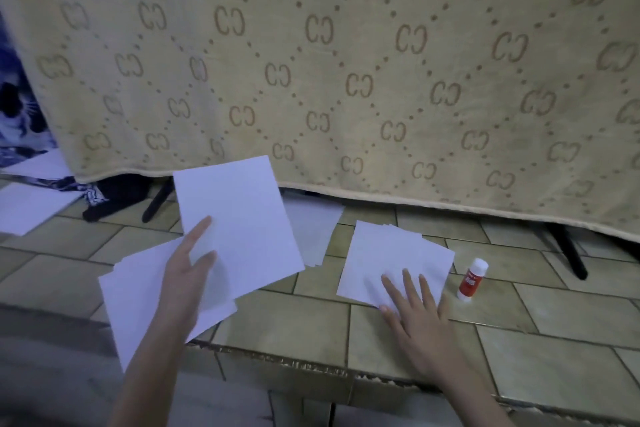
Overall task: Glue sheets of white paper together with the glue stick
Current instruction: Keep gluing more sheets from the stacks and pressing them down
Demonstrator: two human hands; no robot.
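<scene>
Pinched between the thumb and forefinger of the left hand (pixel 188 274), a single white sheet (pixel 239 225) is lifted clear of the floor and tilted, its long axis running from the near corner at the grip up and away toward the hanging cloth (pixel 346 80). Beneath that hand lies a loose pile of sheets (pixel 138 302), fanned slightly on the tiled floor (pixel 519 340). Right hand (pixel 412 302) rests flat on a second stack of sheets (pixel 394 260), fingers straight and spread, grasping nothing and pressing the stack down. Glue stick (pixel 472 279) stands upright with its white cap on, just beside the right edge of that stack and untouched. The deciding relation is lateral: the glue stick lies to the right of the right hand and near it, whereas the left hand is well apart from it, with both piles between. The right hand is therefore judged the nearer and better placed to take the stick, reaching outward to its own side. The lifted sheet lies to the left of the pressed stack and would need to travel rightward to land on it. Whether any glue is already on the stack cannot be told. More sheets (pixel 311 229) lie behind, partly under the cloth's hem.
</scene>
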